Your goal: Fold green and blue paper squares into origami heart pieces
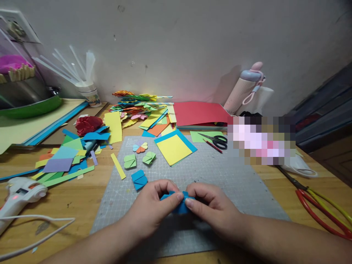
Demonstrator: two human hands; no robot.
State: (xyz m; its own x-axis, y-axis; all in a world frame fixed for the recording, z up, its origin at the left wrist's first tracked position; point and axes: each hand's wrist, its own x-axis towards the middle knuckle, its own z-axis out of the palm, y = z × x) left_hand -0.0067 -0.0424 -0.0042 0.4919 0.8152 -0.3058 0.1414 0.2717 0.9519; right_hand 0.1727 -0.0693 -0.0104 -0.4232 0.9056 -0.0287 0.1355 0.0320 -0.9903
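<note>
Between my two hands is a small folded blue paper (180,208), over the lower middle of the grey cutting mat (233,183). My left hand (155,201) pinches its left side, thumb on top. From the right, my right hand (213,205) grips it the same way, the two thumb tips close together. Another folded blue piece (139,179) lies on the mat just left of my left hand. Behind it are two folded green pieces (130,161) and a small multicoloured paper flower (140,147). Yellow square sheets (174,149) rest on blue ones at the mat's back.
Paper scraps (59,159) and a white glue gun (24,194) with its cable are at the left. Black scissors (220,141) and a pencil (213,146) lie back right; red-and-yellow-handled scissors (319,205) are far right. A bottle (242,90) leans against the wall.
</note>
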